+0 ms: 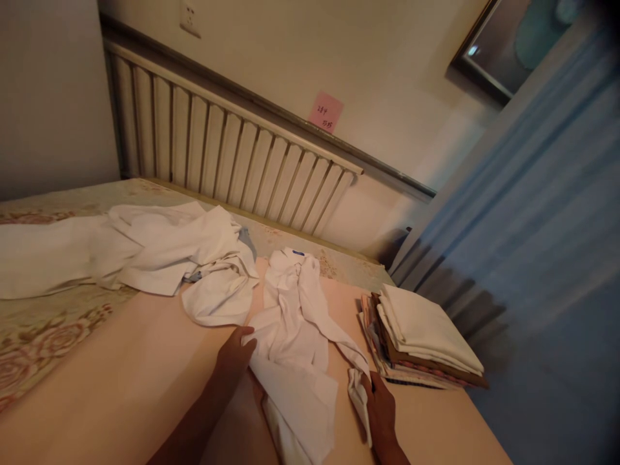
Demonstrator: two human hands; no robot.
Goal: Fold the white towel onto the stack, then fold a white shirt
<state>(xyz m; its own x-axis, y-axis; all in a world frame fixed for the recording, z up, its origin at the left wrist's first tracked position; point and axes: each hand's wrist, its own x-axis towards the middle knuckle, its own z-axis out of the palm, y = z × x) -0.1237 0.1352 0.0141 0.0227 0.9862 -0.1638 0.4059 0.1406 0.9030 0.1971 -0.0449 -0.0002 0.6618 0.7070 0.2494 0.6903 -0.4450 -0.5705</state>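
A white long-sleeved shirt [290,323] lies spread on the peach-coloured cloth [121,381], its collar with a blue label toward the wall. My left hand [237,355] pinches the shirt's left edge between thumb and fingers. The sleeve on the right runs down to my right hand [380,403], whose fingers are closed around it near the cuff. The cuff end hangs loosely beside that hand. Part of the shirt's lower end drops out of view at the bottom.
A heap of white garments [159,248] lies on the left. To the right stands a stack of folded cloths [426,336], close to a blue curtain [542,258]. Behind the bed are a radiator [232,148] and a wall with a pink note [326,112].
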